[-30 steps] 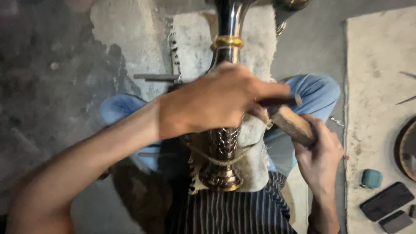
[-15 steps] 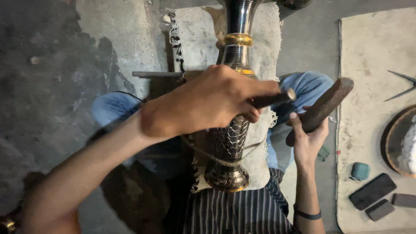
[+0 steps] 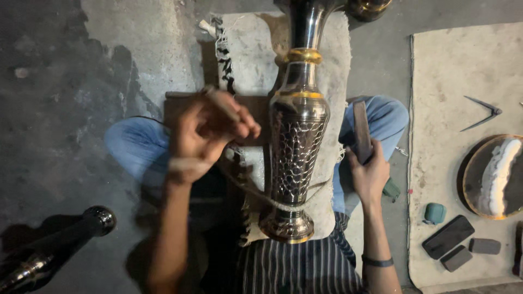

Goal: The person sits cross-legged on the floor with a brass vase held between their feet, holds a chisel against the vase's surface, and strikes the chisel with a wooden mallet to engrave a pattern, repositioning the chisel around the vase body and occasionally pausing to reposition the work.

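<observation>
Metal vase (image 3: 297, 136) lies between left fingers (image 3: 239, 122) pinching a punch (image 3: 220, 102) and right fingers (image 3: 359, 160) gripping a wooden mallet (image 3: 361, 130).

One tall engraved metal vase (image 3: 297, 147) lies across the person's lap, with one rope (image 3: 256, 193) looped round its lower body. Two hands show: the left hand (image 3: 204, 136) closed on one small chisel-like tool (image 3: 220, 103), and the right hand (image 3: 370, 171) closed on one wooden mallet (image 3: 361, 130). One more dark metal vessel (image 3: 49, 247) lies at the lower left, and part of one other brass piece (image 3: 368, 6) shows at the top edge. On the pale mat (image 3: 452, 71) at the right there are one pair of dividers (image 3: 482, 111), one round dish (image 3: 493, 177), one small teal case (image 3: 435, 213), and three dark flat rectangular objects (image 3: 448, 237). One fringed cloth (image 3: 245, 49) lies under the vase.
</observation>
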